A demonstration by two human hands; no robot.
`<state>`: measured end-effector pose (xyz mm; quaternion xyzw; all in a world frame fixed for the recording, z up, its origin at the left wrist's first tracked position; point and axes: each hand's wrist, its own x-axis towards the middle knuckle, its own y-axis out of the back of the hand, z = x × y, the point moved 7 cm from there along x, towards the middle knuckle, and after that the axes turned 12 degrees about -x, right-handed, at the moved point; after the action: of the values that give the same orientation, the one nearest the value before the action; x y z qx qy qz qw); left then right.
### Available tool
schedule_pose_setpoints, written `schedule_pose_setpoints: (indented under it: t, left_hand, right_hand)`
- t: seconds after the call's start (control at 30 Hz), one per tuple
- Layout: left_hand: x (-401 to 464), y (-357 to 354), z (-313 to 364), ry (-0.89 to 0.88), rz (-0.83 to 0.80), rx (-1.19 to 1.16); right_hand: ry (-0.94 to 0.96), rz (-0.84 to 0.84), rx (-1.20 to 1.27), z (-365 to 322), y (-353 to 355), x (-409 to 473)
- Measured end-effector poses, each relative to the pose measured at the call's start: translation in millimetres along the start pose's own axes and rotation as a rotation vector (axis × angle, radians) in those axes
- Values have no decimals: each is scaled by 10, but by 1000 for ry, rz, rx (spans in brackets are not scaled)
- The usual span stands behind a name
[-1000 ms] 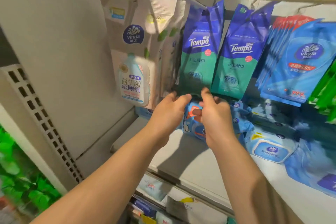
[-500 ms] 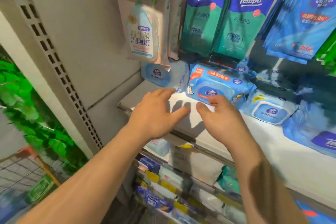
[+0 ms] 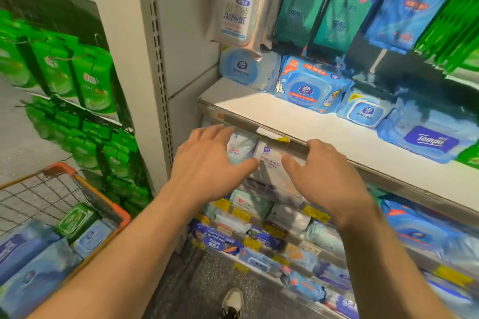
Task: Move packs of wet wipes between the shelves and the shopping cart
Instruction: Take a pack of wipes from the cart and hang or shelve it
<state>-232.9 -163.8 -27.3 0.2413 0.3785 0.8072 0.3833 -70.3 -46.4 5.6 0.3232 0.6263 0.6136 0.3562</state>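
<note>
Both hands empty, fingers spread and relaxed, in front of the shelf edge (image 3: pixel 259 127). Left hand (image 3: pixel 207 163) and right hand (image 3: pixel 326 176) hover either side of a white pack (image 3: pixel 269 160) on the tier below; cannot tell if fingertips touch it. Blue pack (image 3: pixel 308 85) sits upright on the upper shelf, apart from both hands. Cart (image 3: pixel 103 197) is lower left, already carrying packs (image 3: pixel 85 233).

Step looks like a two-hand reach for the white pack. To do it well: close in from both short sides, thumbs on top, squeeze lightly since the pack is soft, draw straight out under the shelf lip so the price tags are not knocked, then swing left and down to the cart.
</note>
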Motion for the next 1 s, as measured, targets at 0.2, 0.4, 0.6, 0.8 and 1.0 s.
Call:
schedule_pose_setpoints:
  t: [0.2,0.4,0.6,0.8,1.0]
  left_hand:
    - [-563,-88,54,-1,-76,-45]
    - [-1036,-136,238,-18,-89,-44]
    - [-1646,-113,264,112,-80,-18]
    - [-2456,-54,-102,280,-39,18]
    - [-3258,280,-677,493,44,-7]
  right_hand:
    - [-88,-7,2,226,-2,-615]
    - [-59,-29,-3,432,-64,-1069]
    - [-4,-132,78,578,-310,-1454]
    - [138,-215,46,302,-683,-1786]
    - [357,-298,12,-477,-842,-2161]
